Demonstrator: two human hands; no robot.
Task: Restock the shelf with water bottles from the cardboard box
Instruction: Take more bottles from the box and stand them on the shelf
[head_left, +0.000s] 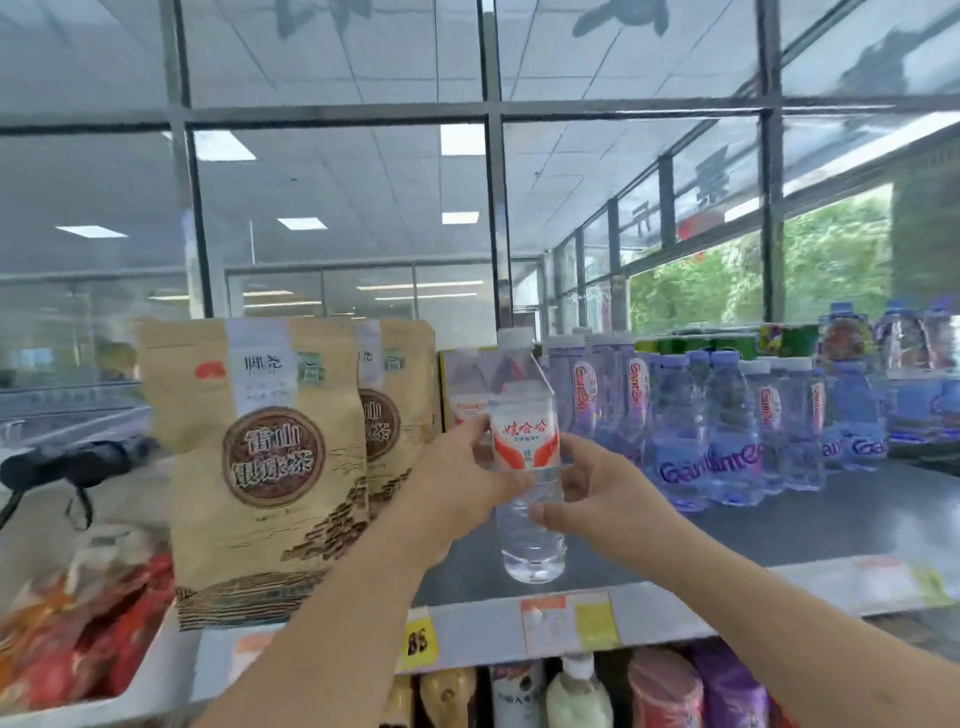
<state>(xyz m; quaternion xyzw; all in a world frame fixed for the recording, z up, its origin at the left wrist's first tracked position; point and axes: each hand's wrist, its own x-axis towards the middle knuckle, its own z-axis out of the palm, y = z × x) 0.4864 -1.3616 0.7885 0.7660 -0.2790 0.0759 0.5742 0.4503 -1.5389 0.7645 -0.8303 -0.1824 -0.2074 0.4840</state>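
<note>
Water bottle (527, 457) upright between our hands, left hand (467, 480) clasping its label from the left, right hand (605, 496) gripping its body from the right, base just above the shelf (779, 519), tea pouches (260, 457) left, purple-labelled bottles (727, 415) right.

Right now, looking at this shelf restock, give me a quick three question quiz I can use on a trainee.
1. True or false: both hands hold the water bottle.
2. Which stands left of the held bottle? A) brown tea bags B) purple-labelled bottles C) green cartons
3. Fill in: the held bottle's label is white and ____.

Key: 1 true, left hand and right hand grip it. 2 A. 3 red.
</note>
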